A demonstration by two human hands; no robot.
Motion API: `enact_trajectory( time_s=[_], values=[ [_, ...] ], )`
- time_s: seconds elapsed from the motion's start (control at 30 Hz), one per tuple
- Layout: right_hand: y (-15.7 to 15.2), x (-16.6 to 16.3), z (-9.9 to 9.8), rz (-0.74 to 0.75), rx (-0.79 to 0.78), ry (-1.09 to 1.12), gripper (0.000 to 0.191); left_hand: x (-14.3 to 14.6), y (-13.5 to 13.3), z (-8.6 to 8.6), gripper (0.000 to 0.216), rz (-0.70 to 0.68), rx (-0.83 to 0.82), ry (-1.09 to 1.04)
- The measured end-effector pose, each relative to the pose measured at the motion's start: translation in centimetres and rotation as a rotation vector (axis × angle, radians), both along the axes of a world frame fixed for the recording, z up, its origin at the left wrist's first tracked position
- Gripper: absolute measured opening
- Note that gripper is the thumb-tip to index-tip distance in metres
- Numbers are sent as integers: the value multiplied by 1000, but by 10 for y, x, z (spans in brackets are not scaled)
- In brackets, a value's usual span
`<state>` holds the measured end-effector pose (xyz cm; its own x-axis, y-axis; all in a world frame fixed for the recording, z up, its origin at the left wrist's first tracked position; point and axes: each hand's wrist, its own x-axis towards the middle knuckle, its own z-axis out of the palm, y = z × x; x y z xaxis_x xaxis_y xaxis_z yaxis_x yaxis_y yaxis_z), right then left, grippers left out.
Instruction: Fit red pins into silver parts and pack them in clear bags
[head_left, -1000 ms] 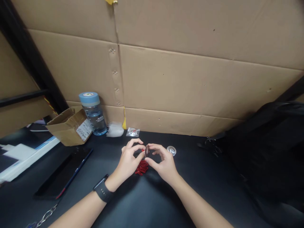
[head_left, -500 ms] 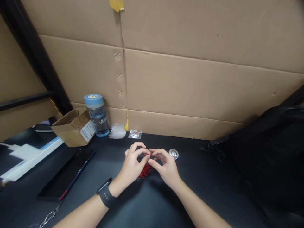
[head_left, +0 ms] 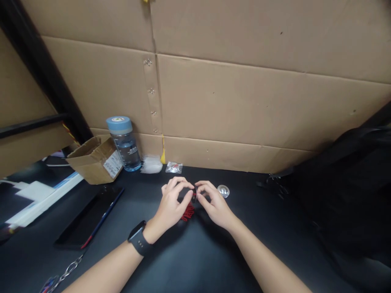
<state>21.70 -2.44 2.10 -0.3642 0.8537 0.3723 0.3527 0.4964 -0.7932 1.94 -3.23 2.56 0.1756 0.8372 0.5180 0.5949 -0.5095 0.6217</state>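
In the middle of the head view, a small thin disc (head_left: 194,194) stands nearly edge-on between my fingertips, dark with a bit of red. My left hand (head_left: 174,200) has its index finger and thumb closed at the disc's left side, and a dark watch is on that wrist. From the right, my right hand (head_left: 215,204) pinches the disc with thumb and fingertips. A bundle of red cord (head_left: 187,212) lies just below, partly hidden by my left hand. Beyond my right fingers, a round silver disc (head_left: 224,191) rests on the dark tabletop.
Along the cardboard wall (head_left: 244,101) stand an open cardboard box (head_left: 91,162), a blue-lidded bottle (head_left: 125,144), white plastic packaging (head_left: 152,164) and a small clear packet (head_left: 174,167). A phone-like dark slab (head_left: 90,217) and a chain (head_left: 71,267) lie left; a black bag (head_left: 342,195) is right.
The view has tilted slightly down. The disc between my hands has turned a little, showing more of its dark face, and my fingers have shifted on it.
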Motion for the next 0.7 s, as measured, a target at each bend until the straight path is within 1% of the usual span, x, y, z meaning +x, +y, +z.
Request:
enact_trajectory(
  time_s=[0.07, 0.13, 0.27, 0.37, 0.47, 0.53, 0.6, 0.63, 0.7],
  values=[
    [0, 1, 1, -18, 59, -59, 14, -2, 1, 0, 23, -52, -24, 7],
    [-1, 3, 4, -32, 117, -107, 12, -3, 2, -2, 28, -82, -36, 71],
    [-1, 5, 8, -77, 171, -130, 12, -2, 5, -9, 33, -90, -67, 203],
    [2, 7, 6, -105, 205, -167, 11, -4, 8, -13, 35, -97, -85, 225],
    [7, 10, -1, -139, 250, -245, 10, -9, 14, -13, 41, -80, -96, 214],
    [12, 12, -7, -185, 272, -322, 9, -15, 19, -11, 35, -36, -118, 197],
    [17, 16, -12, -239, 268, -404, 9, -22, 24, -10, 23, -15, -151, 206],
    [19, 18, -13, -262, 255, -439, 10, -25, 26, -9, 19, -38, -166, 223],
    [23, 26, -13, -283, 220, -492, 10, -30, 30, -10, 17, -134, -183, 263]
  ],
)
